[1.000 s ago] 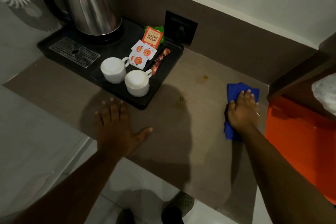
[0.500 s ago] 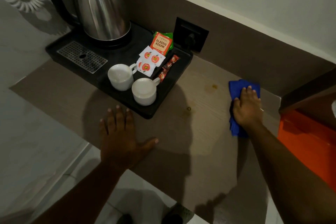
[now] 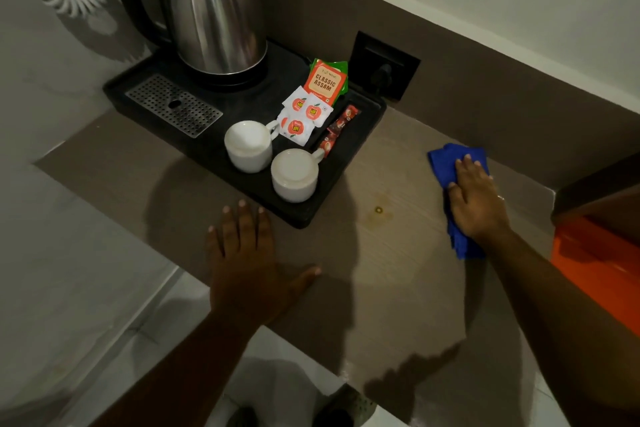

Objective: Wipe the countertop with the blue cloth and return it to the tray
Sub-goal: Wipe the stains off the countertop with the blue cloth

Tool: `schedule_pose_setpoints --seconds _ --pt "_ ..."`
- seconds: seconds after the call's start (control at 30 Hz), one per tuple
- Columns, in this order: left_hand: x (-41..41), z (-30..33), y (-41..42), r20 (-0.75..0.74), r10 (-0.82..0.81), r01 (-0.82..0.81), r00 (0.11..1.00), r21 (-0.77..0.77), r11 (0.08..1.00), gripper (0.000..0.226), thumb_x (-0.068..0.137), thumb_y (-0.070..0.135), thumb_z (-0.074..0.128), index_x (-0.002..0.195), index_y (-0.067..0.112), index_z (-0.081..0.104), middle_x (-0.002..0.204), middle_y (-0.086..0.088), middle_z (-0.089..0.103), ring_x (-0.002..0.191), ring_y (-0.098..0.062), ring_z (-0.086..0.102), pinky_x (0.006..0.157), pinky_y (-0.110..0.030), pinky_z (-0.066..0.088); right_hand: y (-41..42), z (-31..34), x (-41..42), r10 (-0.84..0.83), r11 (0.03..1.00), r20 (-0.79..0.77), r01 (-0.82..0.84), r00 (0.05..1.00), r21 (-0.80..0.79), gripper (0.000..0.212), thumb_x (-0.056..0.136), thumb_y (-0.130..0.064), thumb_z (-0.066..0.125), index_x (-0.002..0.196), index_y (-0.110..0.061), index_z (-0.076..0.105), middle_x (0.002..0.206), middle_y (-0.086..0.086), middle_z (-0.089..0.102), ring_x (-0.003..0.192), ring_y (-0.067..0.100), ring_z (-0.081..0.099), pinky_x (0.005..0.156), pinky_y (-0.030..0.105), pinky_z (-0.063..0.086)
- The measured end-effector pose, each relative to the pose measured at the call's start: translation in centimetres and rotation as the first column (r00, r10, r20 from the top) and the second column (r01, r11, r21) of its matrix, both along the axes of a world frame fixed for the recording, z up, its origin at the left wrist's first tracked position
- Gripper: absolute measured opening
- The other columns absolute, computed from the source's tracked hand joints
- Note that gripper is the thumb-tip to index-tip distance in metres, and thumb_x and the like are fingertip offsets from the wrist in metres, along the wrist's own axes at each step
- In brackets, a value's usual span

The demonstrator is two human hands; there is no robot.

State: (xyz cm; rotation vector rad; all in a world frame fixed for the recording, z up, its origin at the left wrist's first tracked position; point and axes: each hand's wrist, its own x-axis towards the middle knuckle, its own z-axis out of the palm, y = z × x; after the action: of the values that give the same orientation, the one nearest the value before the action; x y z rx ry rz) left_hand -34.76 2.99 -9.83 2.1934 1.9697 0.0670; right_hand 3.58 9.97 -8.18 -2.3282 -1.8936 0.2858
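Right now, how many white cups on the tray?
2. One cup sits near the middle of the black tray, beside the metal grate. The other cup is at the tray's front edge. Both are upside down. None seems hidden.

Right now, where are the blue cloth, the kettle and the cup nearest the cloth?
blue cloth (image 3: 445, 163): head view, on its far corner beyond the fingers.
kettle (image 3: 214, 10): head view, on its steel body.
nearest cup (image 3: 294, 175): head view, on its upturned base.

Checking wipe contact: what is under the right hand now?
The blue cloth lies under the right hand, flat on the countertop. Its ends stick out beyond the fingertips and by the wrist. The cloth's middle and the surface beneath are covered.
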Motion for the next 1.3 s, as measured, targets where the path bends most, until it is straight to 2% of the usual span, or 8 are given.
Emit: schedule_pose_setpoints --seconds 0.13,0.4,0.53,0.7,0.93,1.1,1.23,1.3 --pt "0.0 -0.4 -0.1 0.019 -0.003 0.003 1.0 0.015 1.0 0.129 0.065 0.1 0.023 0.151 0.004 0.024 0.159 -0.029 0.022 0.146 -0.048 0.019 0.114 -0.068 0.018 4.5 0.1 -3.9 -0.106 0.994 0.004 0.106 0.994 -0.012 0.057 0.1 -0.032 0.029 0.149 -0.004 0.018 0.159 0.018 0.012 0.147 0.032 0.009 0.12 0.045 0.006" --pt "0.0 0.0 0.0 0.003 0.0 0.0 1.0 -0.006 1.0 0.129 0.064 0.1 0.018 0.152 0.005 0.026 0.16 -0.026 0.021 0.147 -0.045 0.017 0.115 -0.066 0.018 -3.6 0.3 -5.7 0.271 0.962 -0.086 -0.272 0.959 0.0 0.06 0.095 -0.047 0.02 0.149 -0.02 0.022 0.158 -0.002 0.014 0.146 0.014 0.009 0.117 0.035 0.002" --pt "-0.1 -0.3 0.0 0.021 -0.005 0.005 1.0 0.014 1.0 0.13 0.064 0.099 0.019 0.151 0.003 0.027 0.16 -0.027 0.021 0.147 -0.046 0.017 0.115 -0.066 0.018 -4.1 0.4 -2.3 0.077 0.997 -0.032 -0.077 0.997 -0.001 0.053 0.101 -0.036 0.026 0.149 -0.014 0.019 0.16 0.007 0.013 0.147 0.022 0.009 0.119 0.039 0.004" --pt "-0.2 -0.4 0.1 0.002 -0.003 0.003 1.0 -0.012 1.0 0.134 0.06 0.102 0.017 0.154 0.006 0.016 0.163 -0.025 0.011 0.149 -0.045 0.008 0.117 -0.066 0.011 0.6 0.6 -8.4 -0.122 0.992 -0.026 0.122 0.992 0.009 0.057 0.1 -0.031 0.027 0.149 -0.006 0.017 0.16 0.015 0.012 0.147 0.03 0.008 0.119 0.045 0.005" --pt "-1.1 -0.2 0.5 -0.043 -0.08 0.08 0.996 -0.009 0.997 0.134 0.06 0.102 0.015 0.154 0.007 0.014 0.163 -0.025 0.013 0.149 -0.044 0.012 0.117 -0.064 0.014 -5.5 0.3 -10.1 0.294 0.956 -0.04 -0.294 0.955 -0.007 0.056 0.098 -0.04 0.027 0.15 -0.019 0.02 0.16 0.003 0.015 0.147 0.02 0.011 0.117 0.036 0.004" --pt "-3.5 -0.2 1.5 -0.058 -0.208 0.211 0.976 0.049 0.976 0.123 0.067 0.098 0.017 0.152 0.009 0.025 0.161 -0.023 0.024 0.147 -0.041 0.022 0.116 -0.063 0.021 -6.6 0.4 -5.2 0.005 1.0 -0.004 -0.005 1.0 -0.003 0.054 0.101 -0.033 0.03 0.15 -0.014 0.019 0.16 0.009 0.014 0.147 0.025 0.009 0.119 0.042 0.006" --pt "-3.3 -0.1 1.4 -0.064 -0.203 0.206 0.977 0.052 0.977 0.126 0.066 0.099 0.015 0.153 0.008 0.023 0.161 -0.023 0.022 0.147 -0.041 0.021 0.116 -0.063 0.02 -3.0 0.8 -10.6 -0.252 0.968 0.005 0.252 0.968 -0.002 0.058 0.099 -0.031 0.026 0.149 -0.004 0.015 0.16 0.017 0.011 0.147 0.033 0.008 0.119 0.049 0.008" --pt "-3.4 -0.1 1.5 -0.062 -0.195 0.198 0.979 0.047 0.979 0.129 0.064 0.1 0.014 0.153 0.007 0.019 0.162 -0.023 0.019 0.149 -0.041 0.019 0.117 -0.062 0.018 -2.4 0.6 -14.6 -0.243 0.97 -0.019 0.243 0.97 0.011 0.058 0.099 -0.032 0.026 0.149 -0.005 0.014 0.16 0.016 0.01 0.147 0.032 0.008 0.12 0.048 0.009"
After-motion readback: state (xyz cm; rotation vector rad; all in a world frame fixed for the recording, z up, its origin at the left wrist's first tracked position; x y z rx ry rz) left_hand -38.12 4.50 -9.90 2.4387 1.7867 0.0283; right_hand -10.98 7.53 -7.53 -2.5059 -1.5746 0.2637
